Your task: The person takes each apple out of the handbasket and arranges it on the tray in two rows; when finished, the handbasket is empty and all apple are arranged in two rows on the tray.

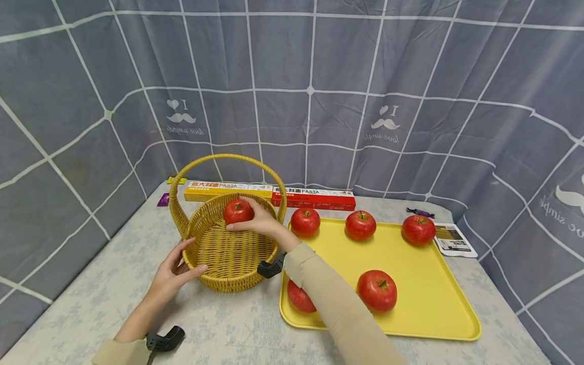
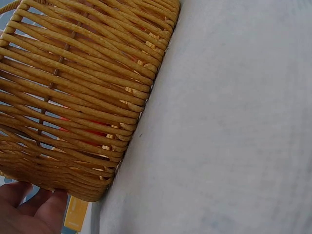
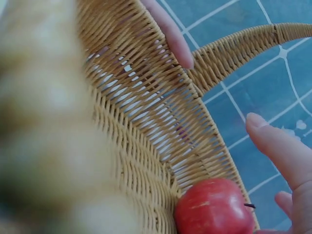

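Observation:
A round wicker basket (image 1: 237, 248) with a tall arched handle stands on the table at the left. Inside it, a red apple (image 1: 238, 211) lies against the far wall. My right hand (image 1: 259, 219) reaches into the basket beside this apple. In the right wrist view the thumb (image 3: 278, 151) is lifted clear of the apple (image 3: 214, 208); the other fingers are partly out of view. My left hand (image 1: 170, 274) holds the basket's near left side, thumb and fingers at the rim. Its fingertips (image 2: 51, 207) touch the woven wall in the left wrist view.
A yellow tray (image 1: 429, 289) at the right bears several red apples, one partly behind my right sleeve (image 1: 342, 304). Behind the basket lie a yellow pasta box (image 1: 201, 194) and a red pasta box (image 1: 315, 199). Purple wrapped candy (image 1: 420, 212) and a white packet (image 1: 453, 241) lie at right.

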Motion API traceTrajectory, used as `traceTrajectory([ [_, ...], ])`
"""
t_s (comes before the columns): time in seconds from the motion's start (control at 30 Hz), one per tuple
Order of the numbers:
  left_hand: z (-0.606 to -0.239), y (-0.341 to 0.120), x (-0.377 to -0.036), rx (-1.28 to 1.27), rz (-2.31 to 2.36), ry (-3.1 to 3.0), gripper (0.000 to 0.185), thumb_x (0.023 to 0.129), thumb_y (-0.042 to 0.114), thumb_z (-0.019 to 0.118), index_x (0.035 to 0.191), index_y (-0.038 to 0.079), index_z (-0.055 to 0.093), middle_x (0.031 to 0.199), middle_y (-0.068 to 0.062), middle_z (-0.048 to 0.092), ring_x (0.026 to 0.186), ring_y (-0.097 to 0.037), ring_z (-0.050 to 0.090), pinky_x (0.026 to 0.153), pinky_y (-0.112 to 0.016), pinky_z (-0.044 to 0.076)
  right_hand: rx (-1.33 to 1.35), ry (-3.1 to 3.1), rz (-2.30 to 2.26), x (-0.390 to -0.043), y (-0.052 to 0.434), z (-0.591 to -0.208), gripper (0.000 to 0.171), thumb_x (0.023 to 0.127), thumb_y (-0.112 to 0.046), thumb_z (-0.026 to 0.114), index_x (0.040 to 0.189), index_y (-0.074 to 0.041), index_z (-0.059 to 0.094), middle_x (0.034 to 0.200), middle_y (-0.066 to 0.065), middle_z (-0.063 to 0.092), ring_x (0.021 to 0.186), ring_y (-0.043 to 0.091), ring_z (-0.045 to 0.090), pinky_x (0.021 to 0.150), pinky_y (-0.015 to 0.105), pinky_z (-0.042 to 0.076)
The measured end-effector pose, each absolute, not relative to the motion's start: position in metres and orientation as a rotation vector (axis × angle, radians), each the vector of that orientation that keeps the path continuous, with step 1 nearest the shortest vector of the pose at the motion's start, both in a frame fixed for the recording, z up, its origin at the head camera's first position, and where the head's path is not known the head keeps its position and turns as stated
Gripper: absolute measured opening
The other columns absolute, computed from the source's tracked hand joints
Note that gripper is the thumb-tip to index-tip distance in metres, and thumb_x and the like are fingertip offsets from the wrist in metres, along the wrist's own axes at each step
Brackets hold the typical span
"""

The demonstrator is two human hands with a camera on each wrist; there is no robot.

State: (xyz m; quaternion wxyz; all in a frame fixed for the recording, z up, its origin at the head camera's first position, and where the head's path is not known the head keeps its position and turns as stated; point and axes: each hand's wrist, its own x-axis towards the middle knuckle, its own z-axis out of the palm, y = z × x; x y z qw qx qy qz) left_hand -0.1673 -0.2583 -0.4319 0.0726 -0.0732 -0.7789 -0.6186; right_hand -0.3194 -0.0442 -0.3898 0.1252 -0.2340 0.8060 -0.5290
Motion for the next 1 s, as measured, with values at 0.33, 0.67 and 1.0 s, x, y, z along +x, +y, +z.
traceTrajectory([
  [0.33,-0.434,-0.26,-0.168,-0.224,-1.84,-2.359,0.07,0.087,0.008,0.067,0.145,0.001,0.027,0.153,-0.023,0.006,0.133,-0.046,0.021,0.087,-0.005,0.037,-0.706,2.284,-1.41,-0.314,-0.045,-0.387,0.087,0.075,-0.032,0.079,0.146,-0.022,0.03,0.143,0.005,0.039,0.127,0.022,0.04,0.1,0.041,0.038],
  [0.67,-0.435,-0.26,-0.169,-0.209,-1.815,-2.365,0.07,0.087,0.009,0.067,0.144,0.002,0.029,0.152,-0.022,0.011,0.133,-0.044,0.023,0.087,-0.004,0.037,-0.864,2.221,-1.28,-0.304,-0.048,-0.382,0.085,0.077,-0.034,0.076,0.147,-0.022,0.029,0.146,0.004,0.034,0.133,0.023,0.033,0.102,0.038,0.036],
  [1.0,-0.435,-0.26,-0.169,-0.198,-1.812,-2.371,0.07,0.086,0.009,0.068,0.143,-0.001,0.029,0.153,-0.021,0.008,0.135,-0.044,0.019,0.087,-0.003,0.035,-0.944,2.243,-1.204,-0.302,-0.057,-0.388,0.086,0.075,-0.033,0.078,0.147,-0.025,0.031,0.135,-0.004,0.039,0.113,0.015,0.048,0.082,0.027,0.046],
])
